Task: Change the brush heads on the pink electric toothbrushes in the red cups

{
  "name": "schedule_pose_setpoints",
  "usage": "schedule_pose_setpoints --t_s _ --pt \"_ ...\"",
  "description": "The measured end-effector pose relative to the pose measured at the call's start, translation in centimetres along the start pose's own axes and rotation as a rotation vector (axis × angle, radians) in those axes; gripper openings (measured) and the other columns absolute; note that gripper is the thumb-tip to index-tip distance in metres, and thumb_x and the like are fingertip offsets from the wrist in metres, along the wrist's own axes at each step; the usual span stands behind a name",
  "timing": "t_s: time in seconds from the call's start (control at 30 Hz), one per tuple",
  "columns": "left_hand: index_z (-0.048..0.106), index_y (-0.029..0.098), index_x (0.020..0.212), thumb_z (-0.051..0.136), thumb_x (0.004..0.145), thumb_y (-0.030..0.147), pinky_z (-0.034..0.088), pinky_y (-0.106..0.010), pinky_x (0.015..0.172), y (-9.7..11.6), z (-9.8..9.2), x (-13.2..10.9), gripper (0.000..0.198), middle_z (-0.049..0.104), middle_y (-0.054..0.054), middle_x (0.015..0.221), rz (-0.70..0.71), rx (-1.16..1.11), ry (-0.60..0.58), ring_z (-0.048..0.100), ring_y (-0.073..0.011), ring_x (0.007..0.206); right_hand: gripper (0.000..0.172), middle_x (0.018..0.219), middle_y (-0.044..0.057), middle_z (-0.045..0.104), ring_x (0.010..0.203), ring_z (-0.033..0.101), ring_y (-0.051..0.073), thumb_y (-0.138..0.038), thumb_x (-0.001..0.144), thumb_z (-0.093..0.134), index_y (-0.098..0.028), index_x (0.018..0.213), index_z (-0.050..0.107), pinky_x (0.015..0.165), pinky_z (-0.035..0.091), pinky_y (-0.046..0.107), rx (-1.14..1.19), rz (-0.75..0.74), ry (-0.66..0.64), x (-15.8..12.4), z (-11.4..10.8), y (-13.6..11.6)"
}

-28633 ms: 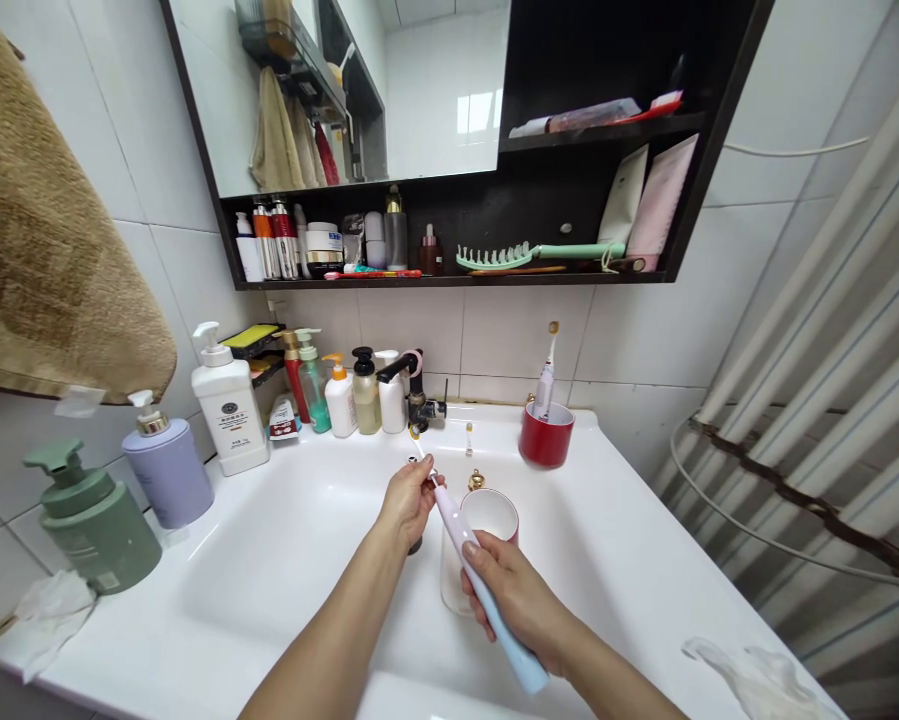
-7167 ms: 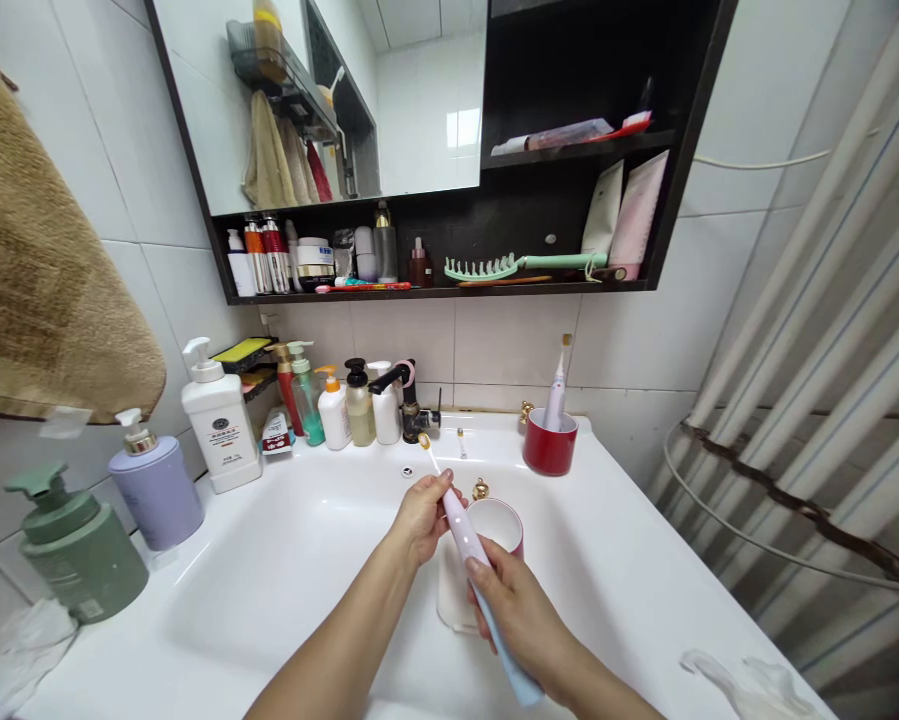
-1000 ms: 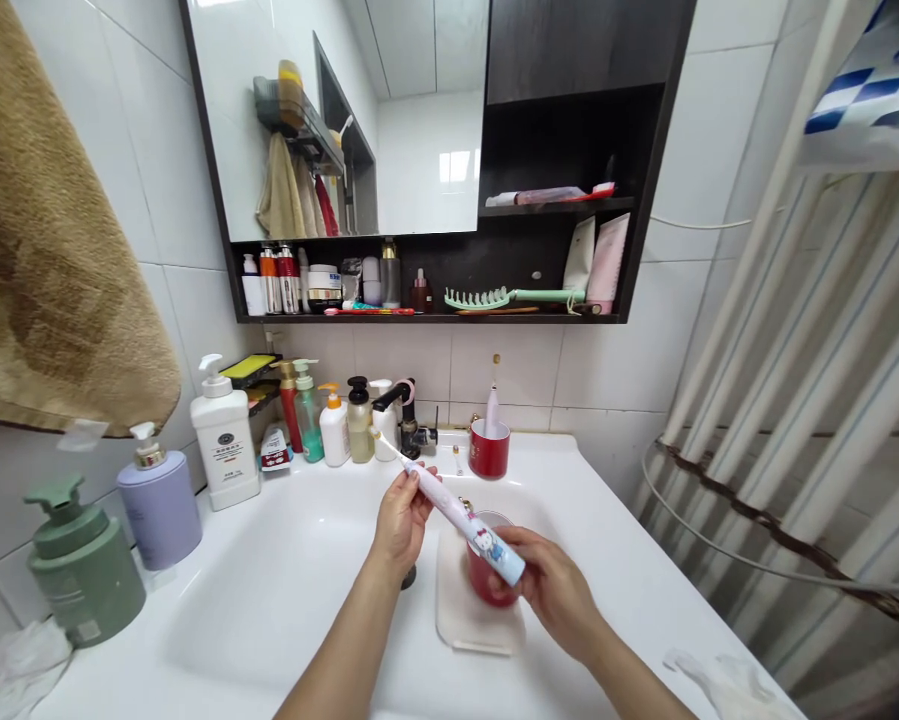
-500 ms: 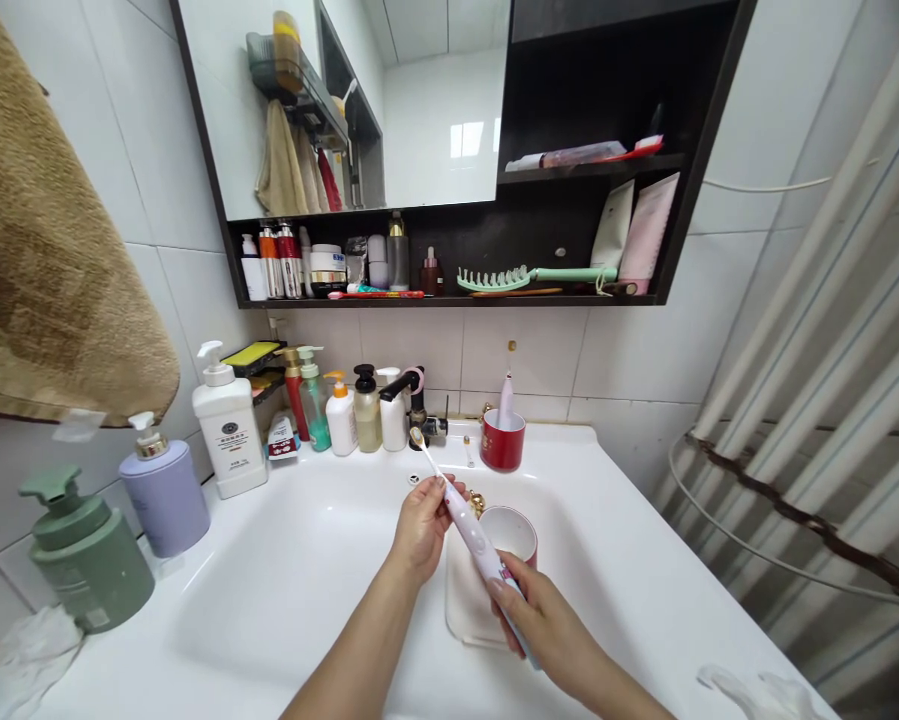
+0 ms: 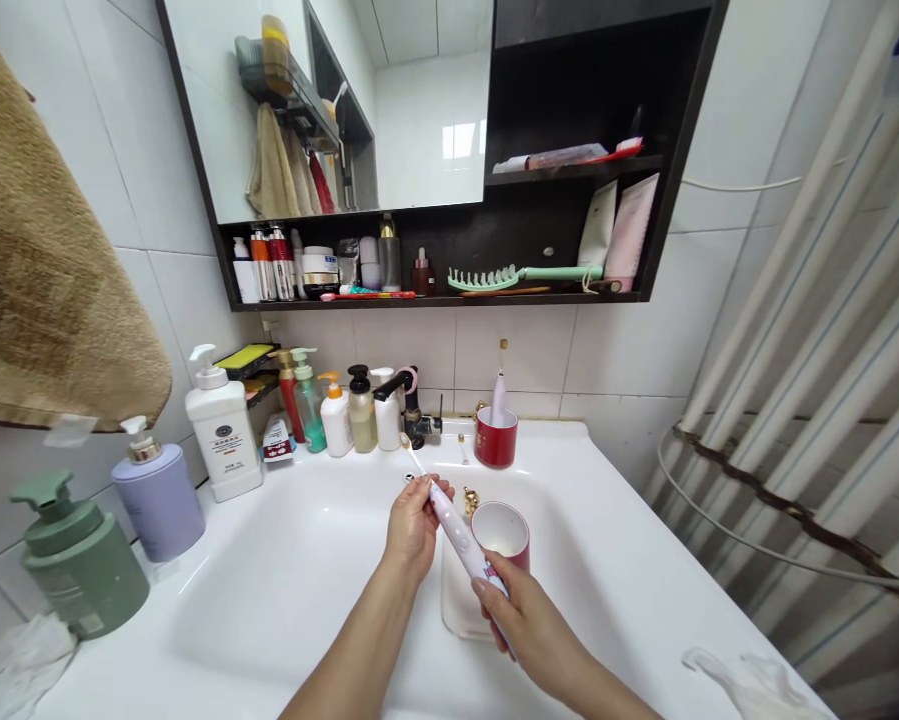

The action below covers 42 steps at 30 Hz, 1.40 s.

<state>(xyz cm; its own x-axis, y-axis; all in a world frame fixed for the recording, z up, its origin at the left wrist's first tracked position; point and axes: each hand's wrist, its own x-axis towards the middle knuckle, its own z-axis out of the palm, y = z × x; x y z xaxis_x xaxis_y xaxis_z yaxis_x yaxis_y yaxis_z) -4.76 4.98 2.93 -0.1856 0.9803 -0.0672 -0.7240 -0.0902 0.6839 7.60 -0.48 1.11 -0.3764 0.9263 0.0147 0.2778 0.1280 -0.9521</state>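
Over the white sink (image 5: 284, 590) I hold a pale pink electric toothbrush (image 5: 456, 535) at a slant, its head up and to the left near the tap. My right hand (image 5: 520, 610) is wrapped round the lower handle. My left hand (image 5: 413, 525) pinches the upper end, where the brush head joins the handle. Just behind my right hand, a red cup with a white inside (image 5: 503, 530) sits on a pale tray (image 5: 460, 610) in the basin. A second red cup (image 5: 496, 440) on the back ledge has another electric toothbrush (image 5: 499, 395) standing in it.
A black tap (image 5: 411, 405) rises at the back of the sink. Pump bottles (image 5: 224, 430) line the left and back rim. Above hangs a dark mirror cabinet (image 5: 434, 300) with toiletries and a green hairbrush (image 5: 486, 280). White pipes (image 5: 809, 300) stand at right.
The view has shifted slightly, so most things sit a little further left. Both hands keep their hold on the toothbrush, with barely any change in its angle.
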Motion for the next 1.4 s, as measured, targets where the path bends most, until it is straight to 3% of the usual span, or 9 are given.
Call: schedule_pose_setpoints --t_s 0.1,0.27,0.43,0.57,0.7,0.83,1.0,1.2,1.4 --pt "0.051 0.012 0.065 0.051 0.062 0.018 0.043 -0.024 0.064 -0.10 0.01 0.07 0.006 0.056 -0.002 0.056 -0.007 -0.017 0.022 0.055 -0.0104 0.056 0.030 0.052 -0.006 0.039 0.039 0.037 0.006 -0.040 0.068 0.040 -0.019 0.090 0.042 0.040 0.031 0.019 -0.020 -0.018 0.056 -0.10 0.05 -0.36" --pt "0.050 0.012 0.063 0.050 0.062 0.014 0.044 -0.023 0.061 -0.15 0.01 0.10 0.003 0.055 -0.001 0.054 -0.006 -0.047 0.055 0.055 -0.0095 0.052 0.024 0.054 -0.006 0.038 0.032 0.030 0.003 -0.041 0.072 0.031 -0.018 0.070 0.038 0.032 0.024 0.017 0.126 0.095 -0.117 -0.32 0.01 -0.87" --pt "0.050 0.012 0.063 0.048 0.064 0.014 0.044 -0.023 0.062 -0.13 0.12 0.10 0.003 0.055 -0.001 0.055 -0.008 -0.060 0.067 0.055 -0.0094 0.054 0.018 0.054 -0.006 0.037 0.039 0.035 0.004 -0.036 0.071 0.037 -0.019 0.075 0.038 0.038 0.030 0.017 -0.010 -0.038 0.014 -0.27 0.01 -0.59" --pt "0.050 0.012 0.062 0.047 0.064 0.013 0.043 -0.022 0.061 -0.14 0.13 0.21 0.004 0.054 -0.001 0.053 -0.007 -0.065 0.082 0.054 -0.0084 0.052 0.023 0.053 -0.006 0.037 0.033 0.032 0.003 -0.040 0.073 0.029 -0.018 0.070 0.036 0.032 0.026 0.017 0.064 0.078 -0.093 -0.21 0.14 -0.48" --pt "0.050 0.012 0.062 0.047 0.064 0.012 0.044 -0.022 0.059 -0.21 0.10 0.26 0.004 0.054 -0.001 0.054 -0.001 -0.070 0.091 0.054 -0.0087 0.051 0.021 0.052 -0.007 0.037 0.036 0.034 0.003 -0.038 0.072 0.034 -0.018 0.074 0.037 0.036 0.028 0.017 0.008 0.004 -0.016 -0.28 0.25 -0.67" --pt "0.050 0.011 0.061 0.045 0.066 0.011 0.043 -0.020 0.058 -0.27 0.21 0.25 0.007 0.053 -0.001 0.052 0.001 -0.074 0.111 0.053 -0.0080 0.050 0.023 0.052 -0.006 0.036 0.034 0.032 0.003 -0.038 0.074 0.027 -0.017 0.073 0.036 0.034 0.026 0.017 0.052 0.096 -0.093 -0.36 0.23 -0.77" --pt "0.050 0.011 0.061 0.043 0.067 0.011 0.043 -0.020 0.057 -0.46 0.19 0.39 0.009 0.053 -0.001 0.052 0.013 -0.083 0.136 0.053 -0.0078 0.049 0.019 0.055 -0.005 0.039 0.040 0.034 0.004 -0.035 0.072 0.035 -0.018 0.080 0.039 0.039 0.030 0.017 -0.075 -0.051 0.025 -0.26 0.19 -0.46" --pt "0.050 0.011 0.059 0.045 0.066 0.010 0.044 -0.019 0.056 -0.61 0.01 0.50 0.009 0.052 0.000 0.052 0.009 -0.085 0.167 0.052 -0.0068 0.048 0.023 0.052 -0.006 0.037 0.033 0.031 0.003 -0.039 0.075 0.025 -0.018 0.069 0.033 0.033 0.024 0.017 0.104 0.152 -0.124 -0.30 0.30 -0.65" --pt "0.050 0.011 0.060 0.043 0.068 0.010 0.044 -0.019 0.056 -0.60 0.17 0.59 0.011 0.052 0.000 0.052 0.008 -0.074 0.187 0.052 -0.0067 0.048 0.018 0.052 -0.006 0.037 0.037 0.032 0.004 -0.033 0.073 0.034 -0.017 0.077 0.040 0.037 0.028 0.017 -0.080 -0.027 0.023 -0.38 0.27 -0.35"
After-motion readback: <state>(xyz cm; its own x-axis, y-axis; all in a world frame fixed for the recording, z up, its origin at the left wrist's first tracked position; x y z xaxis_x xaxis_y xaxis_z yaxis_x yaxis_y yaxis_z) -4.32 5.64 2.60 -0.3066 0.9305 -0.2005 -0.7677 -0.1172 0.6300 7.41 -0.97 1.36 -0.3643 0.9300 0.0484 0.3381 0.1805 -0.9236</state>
